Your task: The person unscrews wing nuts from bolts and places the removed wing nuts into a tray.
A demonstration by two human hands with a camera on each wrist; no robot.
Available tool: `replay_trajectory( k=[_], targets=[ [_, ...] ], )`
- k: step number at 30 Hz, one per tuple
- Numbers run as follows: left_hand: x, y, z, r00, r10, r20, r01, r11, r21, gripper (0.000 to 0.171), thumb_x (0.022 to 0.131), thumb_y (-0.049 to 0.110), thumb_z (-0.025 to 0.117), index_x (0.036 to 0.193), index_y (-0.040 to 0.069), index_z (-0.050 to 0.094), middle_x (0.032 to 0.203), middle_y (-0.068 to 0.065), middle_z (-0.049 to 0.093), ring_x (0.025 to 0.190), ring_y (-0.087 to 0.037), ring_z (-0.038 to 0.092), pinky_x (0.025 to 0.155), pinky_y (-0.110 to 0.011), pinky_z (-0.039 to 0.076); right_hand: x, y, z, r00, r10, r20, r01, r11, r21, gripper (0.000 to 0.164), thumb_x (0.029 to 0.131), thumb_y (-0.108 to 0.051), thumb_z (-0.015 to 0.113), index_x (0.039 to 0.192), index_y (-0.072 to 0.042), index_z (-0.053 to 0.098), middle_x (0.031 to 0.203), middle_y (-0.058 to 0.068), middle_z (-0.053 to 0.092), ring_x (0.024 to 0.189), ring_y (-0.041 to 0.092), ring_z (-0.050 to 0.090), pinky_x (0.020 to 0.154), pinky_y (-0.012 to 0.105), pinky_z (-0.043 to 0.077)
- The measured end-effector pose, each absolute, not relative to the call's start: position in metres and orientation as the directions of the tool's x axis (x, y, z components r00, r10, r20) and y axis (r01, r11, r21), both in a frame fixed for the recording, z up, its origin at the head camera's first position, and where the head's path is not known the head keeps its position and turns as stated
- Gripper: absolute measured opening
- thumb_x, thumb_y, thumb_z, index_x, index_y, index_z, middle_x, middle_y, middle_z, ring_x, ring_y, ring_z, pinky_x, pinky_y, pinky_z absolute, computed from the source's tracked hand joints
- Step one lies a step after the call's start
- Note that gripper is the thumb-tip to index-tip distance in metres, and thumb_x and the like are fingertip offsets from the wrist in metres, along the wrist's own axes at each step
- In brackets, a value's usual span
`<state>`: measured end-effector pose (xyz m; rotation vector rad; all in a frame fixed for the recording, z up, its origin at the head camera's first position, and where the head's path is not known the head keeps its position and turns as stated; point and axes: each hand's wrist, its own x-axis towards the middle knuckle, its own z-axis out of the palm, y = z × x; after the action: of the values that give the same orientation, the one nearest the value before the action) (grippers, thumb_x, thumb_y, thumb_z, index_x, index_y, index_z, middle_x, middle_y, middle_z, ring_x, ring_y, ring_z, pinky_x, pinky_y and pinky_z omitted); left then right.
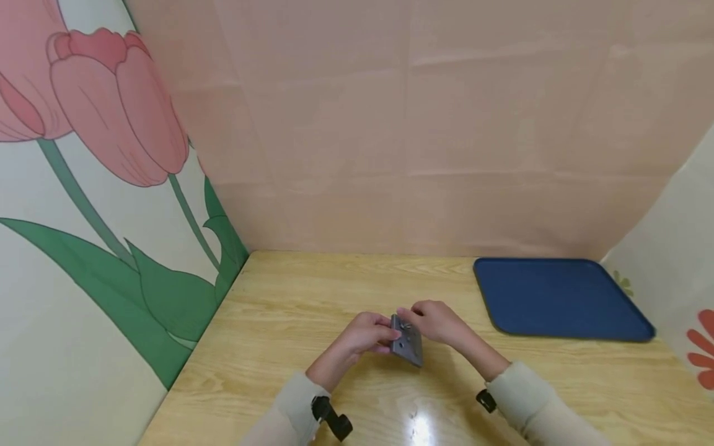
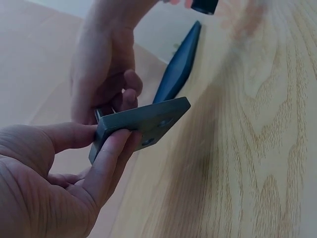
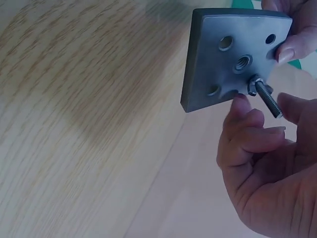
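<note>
A grey metal plate (image 1: pixel 411 352) with several round holes is pinched by its edge between the thumb and fingers of my left hand (image 1: pixel 365 334). In the right wrist view, a threaded bolt (image 3: pixel 270 101) sticks out of the plate near one edge, with a small nut (image 3: pixel 256 85), seemingly winged, on it against the face. My right hand (image 1: pixel 437 321) is at the bolt, its bent thumb (image 3: pixel 293 106) and fingers on either side with a visible gap between them. One fingertip (image 3: pixel 240 103) lies at the plate's edge beside the nut. The plate is held tilted above the table.
A dark blue tray (image 1: pixel 563 300) lies on the wooden table (image 1: pixel 268 334) at the back right. A pink cloth backdrop (image 1: pixel 401 136) stands behind, and a panel with printed tulips (image 1: pixel 111 111) borders the left side. Each wrist wears a black strap-mounted device.
</note>
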<state>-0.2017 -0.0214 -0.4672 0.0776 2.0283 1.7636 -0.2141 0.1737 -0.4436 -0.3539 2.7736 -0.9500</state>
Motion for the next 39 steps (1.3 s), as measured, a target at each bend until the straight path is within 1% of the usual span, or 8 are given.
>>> replay_trajectory(
  k=[8,13,19,22,30,32,35,39],
  targets=[
    [-0.201,-0.022,-0.467,-0.896,0.331,-0.294,-0.248,0.174,0.953,0.024,0.09,0.007,0.074,0.11,-0.005,0.069,0.091,-0.011,0.074,0.079,-0.018,0.071,0.061,-0.024,0.059,-0.211,0.17,-0.44,-0.946,-0.27,-0.177,-0.124,0.809,-0.574,0.042,0.101,-0.049,0.057,0.083,-0.012,0.067,0.073,0.001,0.057,0.066,0.017,0.05,0.057,0.03,0.038],
    [-0.199,-0.023,-0.466,-0.896,0.323,-0.307,-0.255,0.192,0.948,0.021,0.091,0.007,0.073,0.108,-0.004,0.07,0.092,-0.011,0.073,0.079,-0.018,0.07,0.062,-0.024,0.059,-0.211,0.172,-0.438,-0.928,-0.333,-0.169,-0.165,0.772,-0.613,0.031,0.099,-0.041,0.063,0.089,-0.012,0.067,0.077,0.0,0.059,0.068,0.017,0.052,0.058,0.03,0.04],
    [-0.2,-0.02,-0.465,-0.898,0.322,-0.299,-0.251,0.182,0.951,0.022,0.089,0.006,0.074,0.107,-0.006,0.07,0.089,-0.012,0.073,0.077,-0.016,0.069,0.061,-0.025,0.06,-0.212,0.179,-0.441,-0.884,-0.468,-0.017,-0.353,0.69,-0.632,0.013,0.094,-0.021,0.073,0.1,-0.011,0.067,0.084,-0.002,0.061,0.072,0.013,0.053,0.061,0.028,0.045],
    [-0.2,-0.02,-0.466,-0.897,0.327,-0.298,-0.248,0.186,0.951,0.023,0.09,0.007,0.074,0.108,-0.006,0.07,0.089,-0.012,0.073,0.077,-0.017,0.07,0.061,-0.025,0.06,-0.212,0.181,-0.444,-0.852,-0.519,0.064,-0.448,0.66,-0.603,0.013,0.091,-0.013,0.075,0.101,-0.01,0.067,0.085,-0.002,0.06,0.074,0.011,0.053,0.061,0.026,0.046],
    [-0.198,-0.021,-0.465,-0.895,0.324,-0.306,-0.258,0.182,0.949,0.023,0.09,0.006,0.074,0.108,-0.006,0.069,0.091,-0.012,0.072,0.079,-0.019,0.07,0.063,-0.026,0.06,-0.212,0.182,-0.45,-0.814,-0.559,0.158,-0.539,0.625,-0.565,0.015,0.089,-0.009,0.077,0.102,-0.011,0.068,0.09,-0.002,0.058,0.077,0.009,0.053,0.064,0.023,0.048],
    [-0.198,-0.02,-0.465,-0.894,0.329,-0.303,-0.257,0.177,0.95,0.023,0.09,0.006,0.074,0.108,-0.006,0.07,0.092,-0.012,0.072,0.079,-0.019,0.07,0.064,-0.026,0.061,-0.212,0.183,-0.451,-0.814,-0.554,0.174,-0.539,0.609,-0.581,0.012,0.092,-0.013,0.075,0.102,-0.011,0.069,0.09,-0.002,0.059,0.075,0.009,0.053,0.062,0.024,0.048],
    [-0.198,-0.02,-0.466,-0.896,0.33,-0.297,-0.248,0.182,0.952,0.023,0.09,0.007,0.073,0.11,-0.006,0.07,0.092,-0.011,0.073,0.079,-0.018,0.07,0.064,-0.026,0.061,-0.213,0.184,-0.452,-0.853,-0.495,0.164,-0.48,0.621,-0.62,0.01,0.097,-0.023,0.069,0.1,-0.014,0.071,0.089,-0.004,0.061,0.072,0.009,0.053,0.06,0.025,0.047],
    [-0.199,-0.018,-0.464,-0.897,0.327,-0.298,-0.248,0.185,0.951,0.025,0.09,0.007,0.074,0.111,-0.005,0.069,0.092,-0.011,0.073,0.079,-0.018,0.07,0.064,-0.026,0.061,-0.214,0.183,-0.449,-0.934,-0.353,0.053,-0.299,0.692,-0.657,0.026,0.103,-0.035,0.06,0.093,-0.015,0.072,0.08,-0.003,0.063,0.067,0.013,0.051,0.058,0.028,0.043]
  ],
)
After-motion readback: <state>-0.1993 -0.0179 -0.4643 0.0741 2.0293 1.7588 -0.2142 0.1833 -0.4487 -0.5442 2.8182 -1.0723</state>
